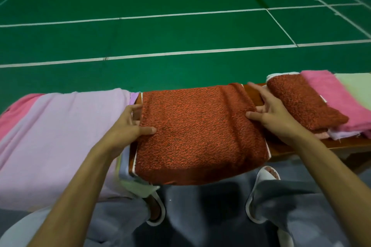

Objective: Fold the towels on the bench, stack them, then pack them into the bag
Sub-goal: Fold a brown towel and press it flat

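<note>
From the head view, the rust-red, nubbly terry towel [200, 126] lies flat across the brown wooden worktop [255, 94], directly in front of the person and between the 2 hands. Its near part hangs over the front edge toward the knees. It looks about as wide as it is deep, so I cannot tell its long axis; its 2 white-hemmed edges face left and right, 1 at each hand. The left hand [128, 124] pinches the left hem, with the thumb on top and the fingers [134, 110] curled at the edge. The right hand [271, 110] sits at the right hem with its thumb flat on the cloth and its fingers splayed; I cannot tell whether any of them hook under the edge. Both hands are equally near, so the next fold probably carries 1 hem across to the other. On the right, a narrow strip of bare wood separates the towel from a folded rust-red towel [301, 100], which tops a stack with a folded pink towel [331, 94] behind it. On the left, an unfolded lilac towel [60, 136] lies just beside the hem, so that side has less room. No bag is in view.
</note>
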A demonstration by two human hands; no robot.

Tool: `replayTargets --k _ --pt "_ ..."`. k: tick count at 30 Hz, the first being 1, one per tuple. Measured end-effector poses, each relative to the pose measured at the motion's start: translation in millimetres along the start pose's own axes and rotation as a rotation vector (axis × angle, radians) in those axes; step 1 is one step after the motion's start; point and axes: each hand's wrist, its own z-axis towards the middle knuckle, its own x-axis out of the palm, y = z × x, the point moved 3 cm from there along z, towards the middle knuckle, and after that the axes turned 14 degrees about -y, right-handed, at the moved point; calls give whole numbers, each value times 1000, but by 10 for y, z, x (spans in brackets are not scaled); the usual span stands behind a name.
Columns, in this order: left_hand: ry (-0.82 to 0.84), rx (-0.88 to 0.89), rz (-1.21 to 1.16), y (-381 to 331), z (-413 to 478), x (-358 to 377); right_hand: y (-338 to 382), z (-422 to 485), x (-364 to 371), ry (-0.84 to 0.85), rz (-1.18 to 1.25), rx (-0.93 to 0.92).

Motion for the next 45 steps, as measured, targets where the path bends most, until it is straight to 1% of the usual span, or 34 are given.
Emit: replayTargets --k 2,3,6,10,14,16,17,20,21,23,25,26,27,29,31,33,35,37,38,41,43,45 --pt "80 63 -24 -50 -16 -46 79 -61 -24 73 -12 -29" --pt "81 91 -17 -64 -7 -84 110 -83 -42 81 -24 -36" --pt "11 181 33 -103 35 -199 147 -102 -107 16 -5 -64" --pt "-57 274 39 -173 28 -287 139 -67 -218 -57 64 -61" --pt "-142 361 157 -213 27 -357 170 -83 -242 -114 7 -132" --pt "-194 424 264 -227 39 -405 183 -71 -260 -136 -82 -182" --pt "-218 454 313 -230 56 -424 193 -57 -273 -149 -175 -235" --pt "-300 558 427 -298 9 -436 285 -45 -297 -196 -594 -466" --pt "-320 577 444 -330 -11 -443 333 -58 -291 -201 -671 -517" --pt "-346 576 480 -380 -26 -471 409 -47 -295 -224 -728 -572" --pt "-343 512 469 -399 -6 -479 460 -3 -299 -278 -742 -605" --pt "-346 468 430 -393 22 -470 482 22 -286 -294 -705 -589" --pt "-345 418 370 -397 36 -452 495 53 -268 -294 -617 -524" --pt "-293 299 192 -402 54 -386 513 97 -189 -237 -331 -286" --pt "-201 177 2 -400 79 -304 517 146 -57 -138 -80 -54" --pt "-159 123 -128 -401 147 -252 517 254 58 -75 60 45" --pt "-174 133 -218 -419 262 -211 513 411 160 -65 209 79" --pt "-222 197 -279 -477 393 -173 506 570 243 -102 366 69" --pt "-249 254 -314 -537 445 -158 517 627 273 -126 438 36" --pt "-305 455 -493 -806 494 -167 667 676 272 -200 587 -155" --pt "-282 562 -608 -977 414 -229 832 613 189 -207 631 -277" --pt "-233 630 -638 -1040 271 -312 958 528 86 -195 644 -342"
